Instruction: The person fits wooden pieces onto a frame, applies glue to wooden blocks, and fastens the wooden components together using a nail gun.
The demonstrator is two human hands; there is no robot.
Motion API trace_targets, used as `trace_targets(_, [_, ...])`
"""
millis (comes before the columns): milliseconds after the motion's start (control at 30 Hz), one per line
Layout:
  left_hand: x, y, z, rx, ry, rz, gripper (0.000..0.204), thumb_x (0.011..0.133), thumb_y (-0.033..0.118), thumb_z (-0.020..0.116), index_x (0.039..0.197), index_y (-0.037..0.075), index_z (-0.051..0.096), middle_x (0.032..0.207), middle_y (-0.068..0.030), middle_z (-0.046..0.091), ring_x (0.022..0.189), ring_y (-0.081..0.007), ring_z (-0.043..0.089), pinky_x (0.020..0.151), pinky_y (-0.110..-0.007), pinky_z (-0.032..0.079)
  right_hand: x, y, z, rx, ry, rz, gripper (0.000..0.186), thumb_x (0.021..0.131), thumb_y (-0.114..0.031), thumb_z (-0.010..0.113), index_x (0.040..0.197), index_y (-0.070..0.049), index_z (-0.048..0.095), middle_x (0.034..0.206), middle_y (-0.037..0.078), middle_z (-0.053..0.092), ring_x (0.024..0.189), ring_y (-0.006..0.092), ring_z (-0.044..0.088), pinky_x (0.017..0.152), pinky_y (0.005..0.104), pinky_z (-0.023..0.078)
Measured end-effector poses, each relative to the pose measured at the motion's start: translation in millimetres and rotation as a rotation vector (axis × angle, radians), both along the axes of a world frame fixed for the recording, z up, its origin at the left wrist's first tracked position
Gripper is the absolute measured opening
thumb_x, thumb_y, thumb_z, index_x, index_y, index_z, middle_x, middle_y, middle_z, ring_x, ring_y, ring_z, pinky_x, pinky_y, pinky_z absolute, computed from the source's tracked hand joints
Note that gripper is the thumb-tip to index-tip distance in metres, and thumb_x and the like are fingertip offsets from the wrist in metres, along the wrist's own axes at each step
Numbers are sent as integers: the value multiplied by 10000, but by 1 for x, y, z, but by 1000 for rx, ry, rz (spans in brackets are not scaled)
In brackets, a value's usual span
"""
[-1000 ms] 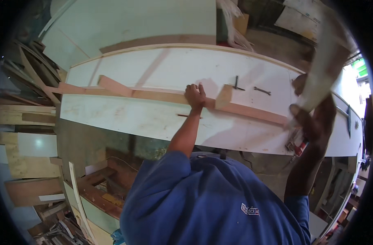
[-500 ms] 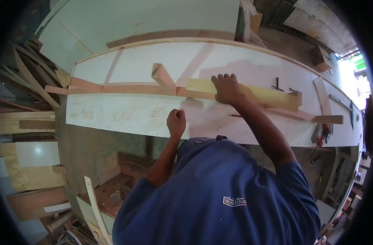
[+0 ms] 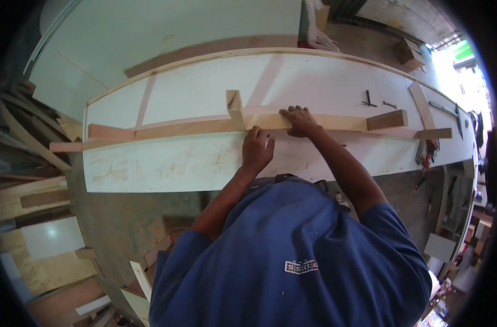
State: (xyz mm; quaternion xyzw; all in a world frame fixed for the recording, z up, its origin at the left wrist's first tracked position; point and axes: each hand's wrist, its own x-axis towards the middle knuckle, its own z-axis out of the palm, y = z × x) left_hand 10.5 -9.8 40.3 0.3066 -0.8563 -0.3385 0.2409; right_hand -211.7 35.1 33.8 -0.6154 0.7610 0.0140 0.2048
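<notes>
A pale wooden board (image 3: 335, 122) lies along a long timber rail (image 3: 188, 128) on the white-topped workbench, between an upright wooden block (image 3: 235, 109) and another block (image 3: 387, 120) to the right. My right hand (image 3: 302, 122) is over the board left of its middle, with fingers bent across its far edge and gripping it. My left hand (image 3: 257, 148) is at the board's left end, close to the upright block. Its fingertips touch the near edge there and its thumb stands apart.
Dark metal pieces (image 3: 369, 100) lie beyond the board at right. A red-handled tool (image 3: 427, 152) is at the bench's right end. Short wood pieces (image 3: 111, 132) join the rail at left. Stacked boards (image 3: 52, 231) fill the floor at left.
The pale board has gone from tilted, with its broad face showing, to lying in line with the rail between the blocks. My left hand has risen from near my body to the board, its fist loosened.
</notes>
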Motion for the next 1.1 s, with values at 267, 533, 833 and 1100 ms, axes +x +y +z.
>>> trace_targets(267, [-37, -31, -8, -247, -177, -145, 563, 772, 222, 824, 1231, 5, 581, 1220, -212, 552, 1219, -386, 518, 1025, -506, 416, 12, -5, -14, -70, -35, -48, 762, 731, -244, 783, 1450, -157, 546, 1420, 169, 526, 1332, 347, 502, 1091, 542, 412])
trace_targets(533, [-53, -53, -14, -238, -525, -183, 675, 734, 299, 882, 1306, 101, 583, 1205, -106, 607, 1159, -343, 592, 1010, -493, 452, -4, 26, -9, -155, -9, -96, 673, 748, -211, 785, 1371, -77, 567, 1249, 142, 600, 1257, 325, 542, 1104, 506, 364])
trace_targets(833, [-57, -51, -11, -286, -570, -207, 638, 733, 293, 873, 1272, 102, 590, 1182, -114, 607, 1104, -347, 609, 968, -492, 476, -9, 38, -25, -357, -144, -103, 719, 727, -256, 839, 1358, -72, 547, 1218, 139, 603, 1264, 332, 533, 1141, 503, 334])
trace_targets(1100, [-53, -54, -21, -274, -562, -201, 647, 739, 270, 862, 1305, 107, 595, 1192, -116, 604, 1096, -366, 607, 960, -498, 484, -37, 58, -1, -272, -97, -186, 752, 766, -397, 813, 1372, -50, 534, 1282, 155, 598, 1351, 327, 484, 1238, 555, 204])
